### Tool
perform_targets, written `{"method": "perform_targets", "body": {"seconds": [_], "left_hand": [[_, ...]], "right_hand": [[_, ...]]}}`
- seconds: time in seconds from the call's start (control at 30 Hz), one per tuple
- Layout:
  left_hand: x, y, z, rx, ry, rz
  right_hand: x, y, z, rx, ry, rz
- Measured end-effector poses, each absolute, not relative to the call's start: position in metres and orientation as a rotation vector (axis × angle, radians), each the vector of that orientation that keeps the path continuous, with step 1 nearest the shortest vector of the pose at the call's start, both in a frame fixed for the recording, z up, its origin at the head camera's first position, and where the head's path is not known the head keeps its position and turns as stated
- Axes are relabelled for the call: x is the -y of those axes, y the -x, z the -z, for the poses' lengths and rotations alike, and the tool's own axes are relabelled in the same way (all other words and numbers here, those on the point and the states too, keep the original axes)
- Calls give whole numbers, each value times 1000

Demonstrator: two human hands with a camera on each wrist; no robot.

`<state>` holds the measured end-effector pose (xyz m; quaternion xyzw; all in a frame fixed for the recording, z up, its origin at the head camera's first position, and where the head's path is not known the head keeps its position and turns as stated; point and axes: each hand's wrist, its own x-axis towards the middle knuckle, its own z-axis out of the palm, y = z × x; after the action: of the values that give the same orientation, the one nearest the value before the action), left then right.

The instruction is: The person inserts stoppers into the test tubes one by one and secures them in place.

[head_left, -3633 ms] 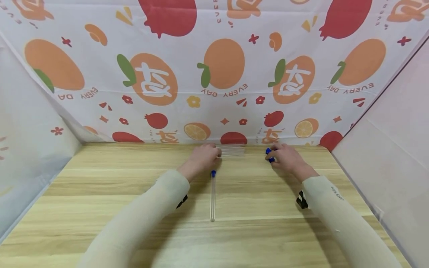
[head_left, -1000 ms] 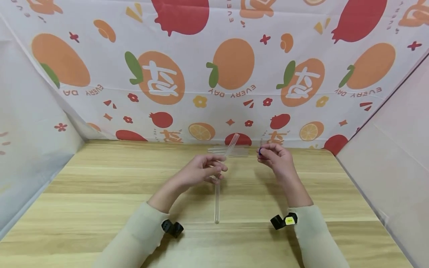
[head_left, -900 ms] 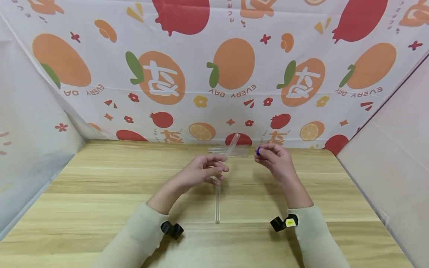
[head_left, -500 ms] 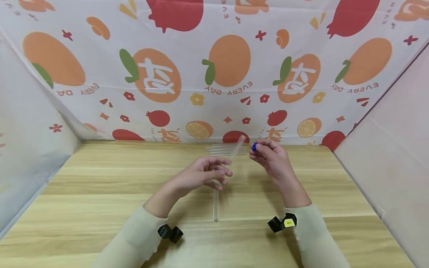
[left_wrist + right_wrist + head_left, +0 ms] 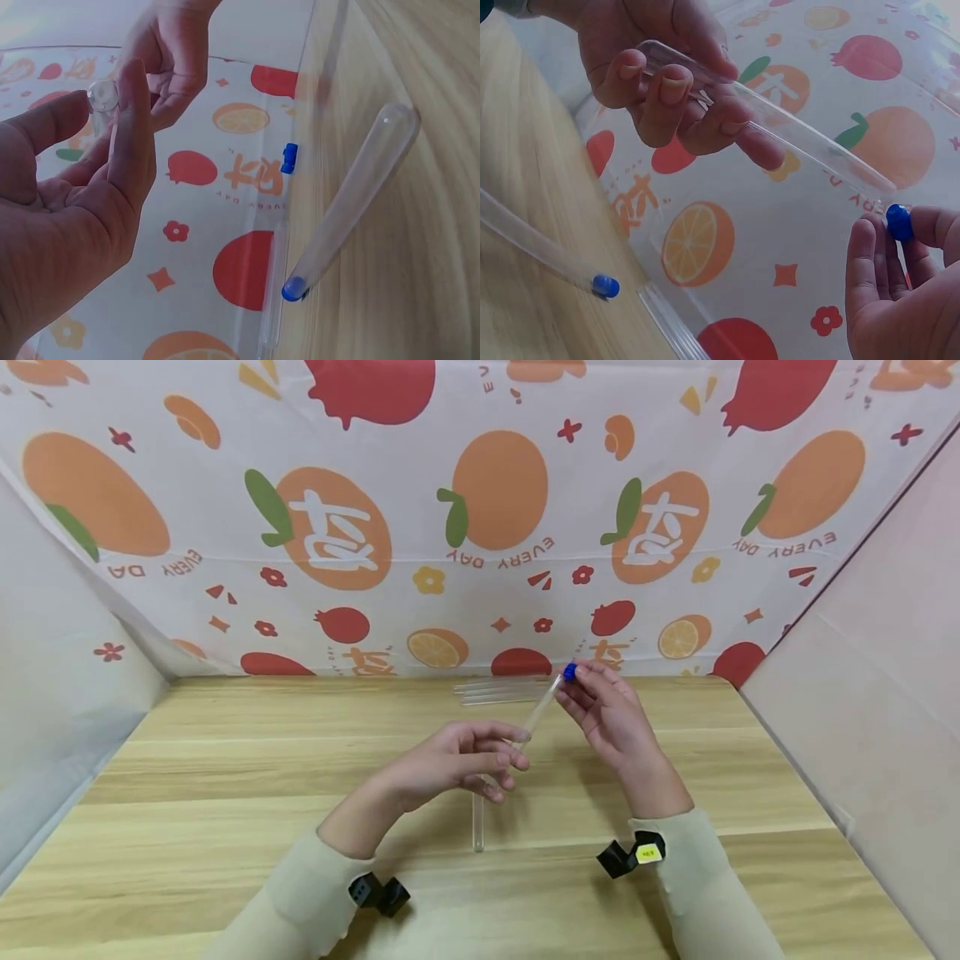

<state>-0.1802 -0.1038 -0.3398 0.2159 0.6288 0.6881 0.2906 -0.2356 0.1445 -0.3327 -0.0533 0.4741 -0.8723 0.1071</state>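
My left hand (image 5: 453, 762) holds a clear test tube (image 5: 542, 708) between thumb and fingers, slanting up to the right. Just at the tube's upper end, my right hand (image 5: 611, 722) pinches a blue stopper (image 5: 570, 672) between thumb and fingertips. In the right wrist view, the stopper (image 5: 899, 223) sits right by the tube's rim; whether they touch I cannot tell. Below the left hand, another test tube (image 5: 477, 828) lies on the table, its upper part hidden in the head view. The left wrist view shows a blue stopper (image 5: 295, 289) in that tube's end.
Several clear test tubes (image 5: 498, 690) lie side by side along the table's back edge. Blue stoppers (image 5: 289, 159) rest near that edge in the left wrist view, hidden behind the right hand in the head view. A fruit-print cloth (image 5: 427, 618) hangs behind the wooden table (image 5: 225, 777).
Since 3.6 seconds ago, my left hand has picked up a tube and my right hand a stopper, both from the back. Over the last second the stopper and tube mouth have come together.
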Motion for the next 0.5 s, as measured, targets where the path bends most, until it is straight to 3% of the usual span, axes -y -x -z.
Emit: {"method": "perform_targets", "body": {"seconds": [0.5], "left_hand": [[99,175,341,-1633,-576,-1839]], "right_hand": [[-144,230,329,-1401,221,2555]]}}
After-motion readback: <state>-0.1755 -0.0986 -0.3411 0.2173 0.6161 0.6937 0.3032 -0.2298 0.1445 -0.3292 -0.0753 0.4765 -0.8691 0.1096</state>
